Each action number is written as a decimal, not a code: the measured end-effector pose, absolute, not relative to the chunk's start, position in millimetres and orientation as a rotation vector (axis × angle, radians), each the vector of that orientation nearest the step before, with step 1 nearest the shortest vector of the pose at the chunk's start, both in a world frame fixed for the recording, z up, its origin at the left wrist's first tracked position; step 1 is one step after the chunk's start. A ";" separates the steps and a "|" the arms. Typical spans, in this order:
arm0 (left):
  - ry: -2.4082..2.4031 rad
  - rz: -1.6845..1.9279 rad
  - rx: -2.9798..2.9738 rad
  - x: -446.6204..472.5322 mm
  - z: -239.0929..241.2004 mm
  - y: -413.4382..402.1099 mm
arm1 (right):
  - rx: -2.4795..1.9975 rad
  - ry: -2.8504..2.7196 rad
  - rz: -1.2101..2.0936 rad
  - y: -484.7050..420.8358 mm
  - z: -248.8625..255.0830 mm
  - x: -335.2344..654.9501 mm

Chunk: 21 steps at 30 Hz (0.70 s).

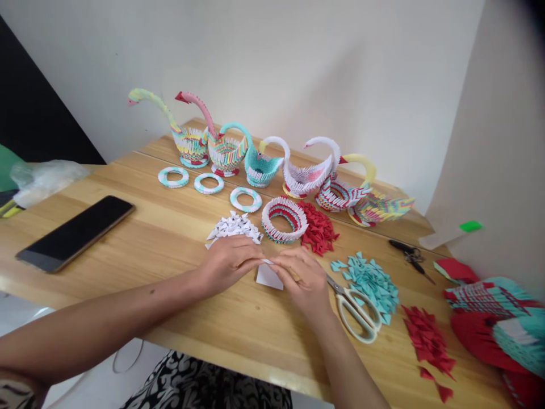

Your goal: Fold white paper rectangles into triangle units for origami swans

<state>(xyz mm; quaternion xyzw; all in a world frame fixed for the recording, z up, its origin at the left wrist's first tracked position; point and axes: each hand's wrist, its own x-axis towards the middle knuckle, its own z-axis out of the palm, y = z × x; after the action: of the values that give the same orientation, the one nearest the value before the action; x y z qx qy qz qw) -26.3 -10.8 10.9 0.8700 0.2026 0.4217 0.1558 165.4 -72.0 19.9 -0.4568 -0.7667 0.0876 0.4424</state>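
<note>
My left hand (230,261) and my right hand (301,278) meet over the table, fingertips pinching a small white piece of paper (268,262) between them. Just below it a white paper rectangle (269,277) lies on the wood, partly covered by my right fingers. Beyond my left hand spreads a pile of folded white paper triangles (234,227). A round ring of white, red and teal folded pieces (284,220) stands behind my hands, with a heap of red triangles (317,227) beside it. White-handled scissors (357,312) rest right of my right hand, their blades partly hidden.
Several folded-paper swans (258,165) line the back of the table, with flat paper rings (246,200) before them. Teal triangles (372,284) and more red triangles (428,341) lie to the right. A phone (76,233) is at the left; small dark-handled snips (411,257) lie by the wall.
</note>
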 end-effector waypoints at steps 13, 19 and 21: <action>0.559 1.178 2.528 -26.3 11.2 -12.6 | -1.221 -2.064 0.054 -73.3 19.5 163.1; 0.585 1.122 2.559 -26.8 10.4 -13.1 | -1.276 -2.058 0.052 -72.2 16.6 162.9; 0.605 1.153 2.578 -28.8 8.7 -7.4 | -1.267 -1.985 0.098 -71.2 16.9 166.0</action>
<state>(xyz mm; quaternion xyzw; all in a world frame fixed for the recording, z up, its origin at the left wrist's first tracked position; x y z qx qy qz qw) -28.8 -7.4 8.7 0.8855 0.2077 0.3959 0.1264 166.0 -71.2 16.9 -0.4966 -0.7783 0.0385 0.3823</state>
